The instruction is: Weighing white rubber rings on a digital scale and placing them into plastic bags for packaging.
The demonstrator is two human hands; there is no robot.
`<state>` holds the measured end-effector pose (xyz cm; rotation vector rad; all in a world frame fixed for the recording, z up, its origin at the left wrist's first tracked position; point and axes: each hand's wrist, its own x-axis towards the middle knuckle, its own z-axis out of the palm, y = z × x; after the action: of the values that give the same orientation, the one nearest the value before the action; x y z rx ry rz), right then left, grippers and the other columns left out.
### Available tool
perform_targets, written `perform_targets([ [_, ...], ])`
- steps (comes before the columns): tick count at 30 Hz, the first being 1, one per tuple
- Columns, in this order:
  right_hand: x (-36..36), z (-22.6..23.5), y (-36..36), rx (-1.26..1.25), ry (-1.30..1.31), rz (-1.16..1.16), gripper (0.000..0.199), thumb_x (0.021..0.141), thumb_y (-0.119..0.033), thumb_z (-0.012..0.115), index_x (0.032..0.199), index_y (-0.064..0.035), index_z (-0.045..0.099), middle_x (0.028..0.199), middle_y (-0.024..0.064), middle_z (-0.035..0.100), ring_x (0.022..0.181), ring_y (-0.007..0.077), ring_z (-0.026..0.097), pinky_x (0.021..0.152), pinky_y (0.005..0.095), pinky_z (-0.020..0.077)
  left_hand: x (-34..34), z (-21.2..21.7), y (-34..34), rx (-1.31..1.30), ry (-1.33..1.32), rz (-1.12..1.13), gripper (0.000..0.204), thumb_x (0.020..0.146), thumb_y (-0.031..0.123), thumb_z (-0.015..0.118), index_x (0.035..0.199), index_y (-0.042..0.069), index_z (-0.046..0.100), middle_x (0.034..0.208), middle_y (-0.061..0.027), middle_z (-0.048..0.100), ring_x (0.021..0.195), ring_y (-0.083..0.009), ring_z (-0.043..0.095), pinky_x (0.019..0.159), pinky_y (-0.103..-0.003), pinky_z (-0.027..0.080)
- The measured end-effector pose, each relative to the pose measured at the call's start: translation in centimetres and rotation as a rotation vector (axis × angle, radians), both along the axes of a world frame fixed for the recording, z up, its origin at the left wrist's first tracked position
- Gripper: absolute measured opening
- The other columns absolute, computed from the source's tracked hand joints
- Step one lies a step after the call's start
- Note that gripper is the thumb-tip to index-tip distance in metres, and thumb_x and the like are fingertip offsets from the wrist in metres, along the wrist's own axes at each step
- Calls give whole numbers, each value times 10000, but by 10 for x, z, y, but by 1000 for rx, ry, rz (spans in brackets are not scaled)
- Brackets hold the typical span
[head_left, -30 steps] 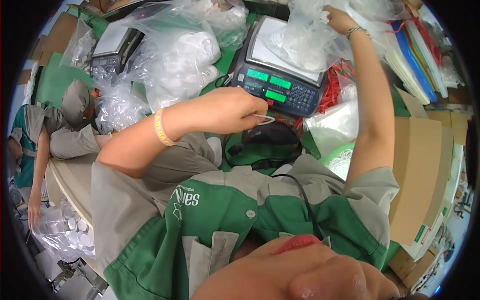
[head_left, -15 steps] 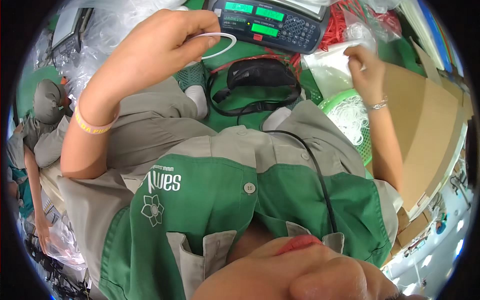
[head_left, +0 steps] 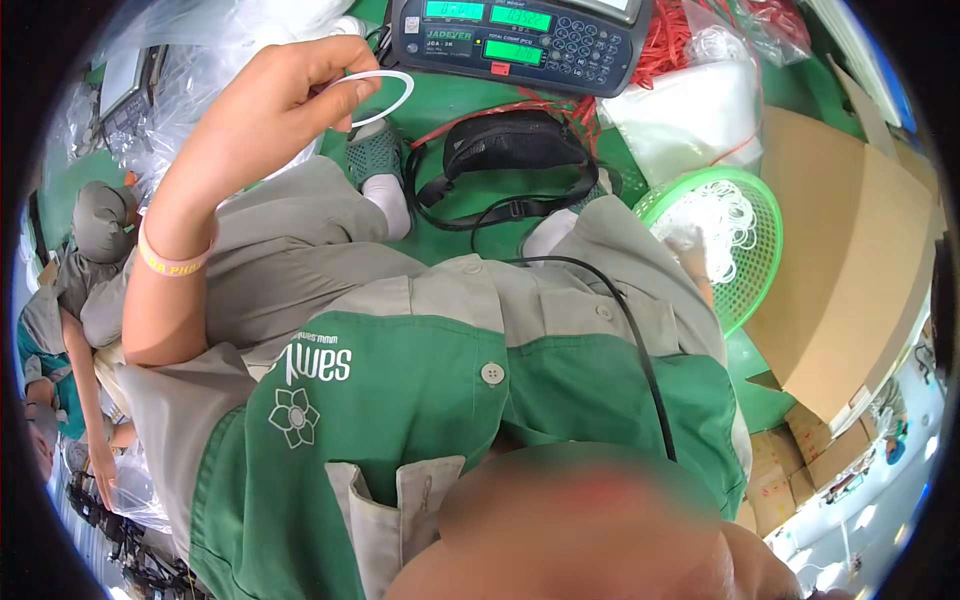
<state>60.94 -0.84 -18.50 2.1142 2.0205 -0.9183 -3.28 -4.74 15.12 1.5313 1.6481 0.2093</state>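
My left hand [head_left: 318, 88] is raised at the upper left, its thumb and fingers closed on a thin white ring [head_left: 409, 90]. Most of that ring sticks out to the right of the fingertips. At the right, a green mesh basket [head_left: 774, 235] holds a heap of similar white rings [head_left: 722, 228]. My right hand [head_left: 686, 250] reaches into the basket's near left side, against the heap. Its fingers are blurred and largely hidden, so their grip does not show.
A counting scale [head_left: 515, 62] with lit green displays stands ahead. Nearer lies a black pouch [head_left: 512, 142] with a strap. Clear plastic bags [head_left: 690, 115] and red strips [head_left: 676, 45] lie beyond the basket, a cardboard box [head_left: 850, 270] beside it. Another person [head_left: 95, 260] is at far left.
My right hand has come down from beside the plastic bags into the basket of rings. My left hand has shifted left, still holding the ring. The view has moved slightly.
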Motion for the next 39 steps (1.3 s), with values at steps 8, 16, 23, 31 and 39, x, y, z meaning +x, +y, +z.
perform_targets([
  [8,-90,24,-25,-257,-218,-135,550,665,-243,666,1124,-9,472,1022,249,574,977,372,551,852,386,431,1,-4,-1,-52,11,29,177,899,177,502,825,17,523,635,7,481,620,-56,471,566,-215,384],
  [16,-41,53,17,-475,227,-386,227,685,-117,603,903,-69,563,701,59,568,605,143,557,475,278,470,-5,-6,-2,-41,-32,75,184,901,185,503,824,20,525,638,19,478,630,-46,454,584,-206,378],
  [23,-46,154,87,-187,887,-620,220,760,43,541,978,39,514,855,86,567,745,165,563,642,279,469,5,3,9,28,-34,37,179,896,179,509,839,11,537,632,10,493,626,-48,442,574,-196,356],
  [31,-178,255,142,-221,1350,-257,112,778,-33,603,873,-14,548,737,87,589,614,158,562,536,266,438,0,0,-2,76,-255,153,138,879,143,514,831,17,541,623,22,501,621,-37,440,543,-211,336],
  [39,-325,352,187,627,976,318,130,814,-67,588,921,-4,553,788,49,601,672,92,568,553,201,424,6,20,-8,130,-202,121,171,854,157,535,786,1,552,582,-23,518,553,-71,477,499,-238,352],
])
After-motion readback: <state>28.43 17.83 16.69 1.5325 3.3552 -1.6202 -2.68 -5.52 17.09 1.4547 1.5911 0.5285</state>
